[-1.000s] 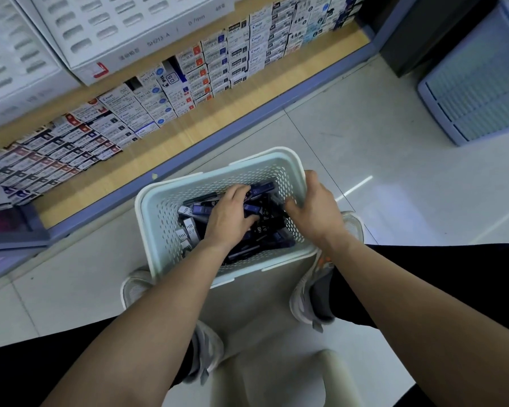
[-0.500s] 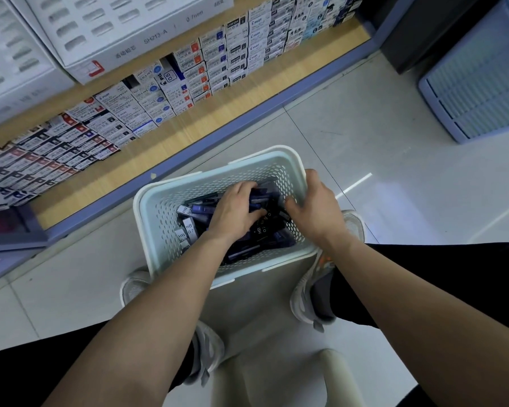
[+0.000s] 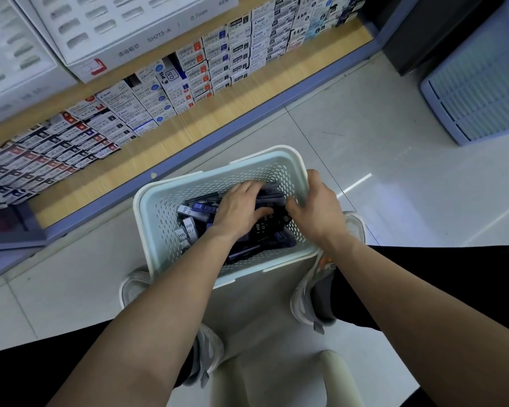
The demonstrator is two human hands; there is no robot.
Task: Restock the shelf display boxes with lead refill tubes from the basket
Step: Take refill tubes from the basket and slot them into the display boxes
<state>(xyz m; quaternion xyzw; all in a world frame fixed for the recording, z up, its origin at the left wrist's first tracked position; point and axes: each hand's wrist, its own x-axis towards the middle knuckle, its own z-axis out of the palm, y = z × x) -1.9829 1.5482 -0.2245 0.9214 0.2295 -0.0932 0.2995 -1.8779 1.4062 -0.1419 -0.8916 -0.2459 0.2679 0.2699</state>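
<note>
My left hand lies palm-down on the lead refill tubes, fingers fairly straight, gripping nothing I can see. My right hand curls in by the right wall of the basket; I cannot tell whether it holds tubes. I judge this the gathering step. Next, carry a handful to the display boxes on the shelf.

Pale glossy floor tiles carry the white perforated basket right beneath the fingers. Grey sneakers flank it, and a blue-grey slatted crate stands well beyond and to the right of them. Beyond the fingers runs a low, blue-edged wooden shelf, with small refill boxes packed in rows along its back.
</note>
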